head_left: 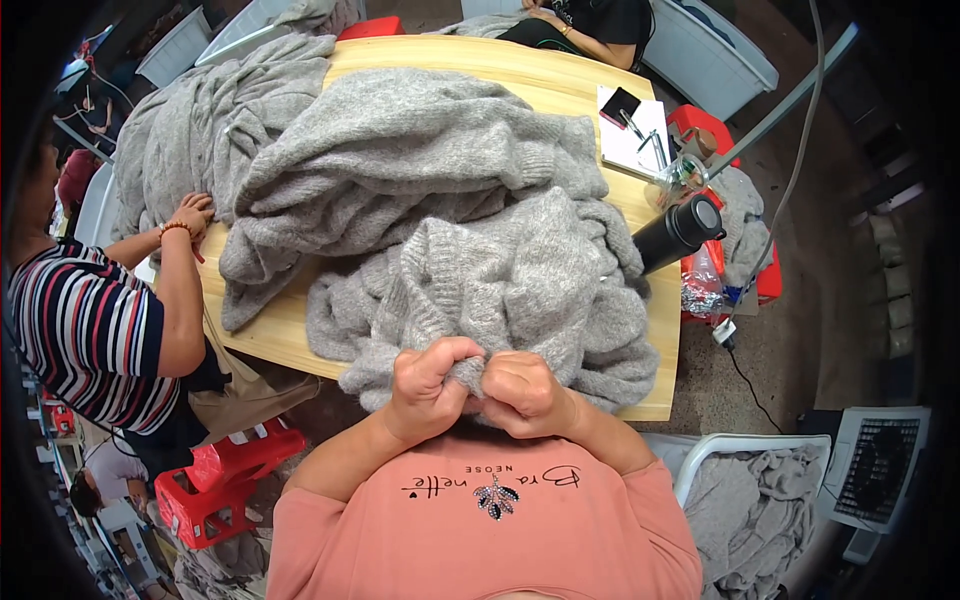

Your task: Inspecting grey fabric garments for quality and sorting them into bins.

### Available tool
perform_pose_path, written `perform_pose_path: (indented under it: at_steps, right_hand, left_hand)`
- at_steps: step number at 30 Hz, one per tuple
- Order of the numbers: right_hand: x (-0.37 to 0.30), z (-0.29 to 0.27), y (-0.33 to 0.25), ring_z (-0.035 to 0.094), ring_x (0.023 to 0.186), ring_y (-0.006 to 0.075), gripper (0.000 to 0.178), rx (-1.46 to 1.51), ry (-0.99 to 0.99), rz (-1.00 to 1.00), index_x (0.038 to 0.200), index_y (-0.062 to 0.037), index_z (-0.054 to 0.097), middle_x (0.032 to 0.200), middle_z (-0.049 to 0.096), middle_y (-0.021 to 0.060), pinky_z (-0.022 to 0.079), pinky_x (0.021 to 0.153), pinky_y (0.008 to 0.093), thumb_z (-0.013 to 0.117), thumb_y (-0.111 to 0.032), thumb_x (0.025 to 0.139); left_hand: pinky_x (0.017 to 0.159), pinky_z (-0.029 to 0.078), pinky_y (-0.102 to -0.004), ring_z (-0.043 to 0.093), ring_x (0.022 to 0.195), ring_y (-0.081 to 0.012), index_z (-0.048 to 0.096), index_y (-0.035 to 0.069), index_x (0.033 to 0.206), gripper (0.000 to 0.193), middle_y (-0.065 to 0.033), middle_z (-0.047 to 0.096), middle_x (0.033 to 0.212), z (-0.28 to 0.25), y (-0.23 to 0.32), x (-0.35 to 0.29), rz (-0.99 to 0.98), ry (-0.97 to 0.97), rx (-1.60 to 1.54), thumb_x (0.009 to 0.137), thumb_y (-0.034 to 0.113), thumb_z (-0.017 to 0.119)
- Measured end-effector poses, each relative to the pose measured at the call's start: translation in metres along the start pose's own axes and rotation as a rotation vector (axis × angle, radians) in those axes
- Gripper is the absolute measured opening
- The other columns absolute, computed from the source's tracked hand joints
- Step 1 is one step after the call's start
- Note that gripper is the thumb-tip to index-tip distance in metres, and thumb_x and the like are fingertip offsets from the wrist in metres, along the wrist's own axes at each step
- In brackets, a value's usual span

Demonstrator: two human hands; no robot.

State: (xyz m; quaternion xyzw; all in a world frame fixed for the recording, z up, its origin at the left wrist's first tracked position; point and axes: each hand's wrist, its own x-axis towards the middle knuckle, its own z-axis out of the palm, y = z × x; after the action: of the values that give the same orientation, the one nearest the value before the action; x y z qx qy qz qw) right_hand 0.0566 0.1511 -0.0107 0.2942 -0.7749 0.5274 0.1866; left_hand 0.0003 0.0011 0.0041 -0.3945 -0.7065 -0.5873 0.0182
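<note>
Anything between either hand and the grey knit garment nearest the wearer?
Nothing visible. The left hand and right hand both grip a bunched bit of the grey knit garment directly. The black bottle is off to the right, away from both hands.

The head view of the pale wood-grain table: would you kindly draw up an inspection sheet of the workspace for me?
Surface: pale wood-grain table, largely covered by fabric.
Job's things: crumpled grey knitted garment at the near edge; large heap of grey knitted fabric beyond it.
Clutter: black cylindrical bottle at the right edge; dark flat square object and pens on white paper.
Hands: left hand and right hand close together, both gripping the garment's near edge.
Cables: pale cable hanging at right; black cord near the floor.
Surroundings: co-worker's hand against the heap; red plastic stools at left; white plastic bin of grey fabric at lower right.
</note>
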Motion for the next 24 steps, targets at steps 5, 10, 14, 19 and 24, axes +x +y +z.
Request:
perform_pose_path:
  at_steps: [5, 10, 14, 19, 24]
  right_hand:
    - [-0.011, -0.007, 0.005, 0.048, 0.052, 0.0267, 0.013, -0.119, 0.144, 0.056, 0.072, -0.002, 0.05, 0.06, 0.047, 0.009, 0.038, 0.049, 0.0349, 0.058, 0.001, 0.063]
    - [-0.021, -0.005, 0.01, 0.05, 0.057, 0.0274, 0.01, -0.144, 0.132, 0.069, 0.074, -0.0036, 0.049, 0.065, 0.048, 0.0089, 0.038, 0.052, 0.0351, 0.057, -0.003, 0.068]
    - [-0.029, -0.019, 0.0, 0.053, 0.068, 0.0289, 0.023, -0.113, -0.077, 0.114, 0.082, -0.0024, 0.053, 0.075, 0.052, 0.0105, 0.041, 0.059, 0.0358, 0.065, -0.017, 0.068]
    - [-0.044, -0.051, -0.006, 0.053, 0.094, 0.0293, 0.049, -0.157, -0.237, 0.293, 0.102, -0.0022, 0.056, 0.102, 0.055, 0.0121, 0.044, 0.076, 0.0369, 0.072, -0.03, 0.065]
    - [-0.058, -0.054, 0.008, 0.057, 0.083, 0.028, 0.038, -0.25, 0.042, 0.588, 0.095, -0.0014, 0.058, 0.088, 0.059, 0.0152, 0.045, 0.072, 0.0324, 0.067, -0.029, 0.071]
  left_hand:
    - [0.056, 0.043, -0.0269, 0.056, 0.059, -0.0181, 0.057, 0.0, 0.077, 0.016, -0.0097, 0.059, 0.069, -0.007, -0.003, 0.003, -0.204, -0.16, 0.027, 0.065, -0.002, 0.048]
    - [0.064, 0.042, -0.0276, 0.053, 0.066, -0.0159, 0.056, -0.003, 0.065, 0.004, -0.0102, 0.059, 0.071, -0.019, -0.007, -0.012, -0.551, -0.237, -0.633, 0.066, -0.001, 0.059]
    - [0.062, 0.046, -0.0281, 0.056, 0.065, -0.0157, 0.055, -0.002, 0.069, 0.007, -0.0113, 0.06, 0.074, -0.017, -0.011, -0.013, -0.668, -0.089, -0.985, 0.074, 0.002, 0.055]
    - [0.068, 0.05, -0.0327, 0.061, 0.07, -0.0192, 0.055, -0.002, 0.081, 0.008, -0.0125, 0.062, 0.08, -0.029, -0.018, -0.009, -0.85, 0.206, -1.017, 0.079, 0.004, 0.051]
    - [0.075, 0.049, -0.033, 0.06, 0.08, -0.0215, 0.053, -0.002, 0.084, 0.013, -0.0133, 0.061, 0.085, -0.032, -0.013, 0.005, -0.793, 0.268, -0.964, 0.082, 0.01, 0.049]
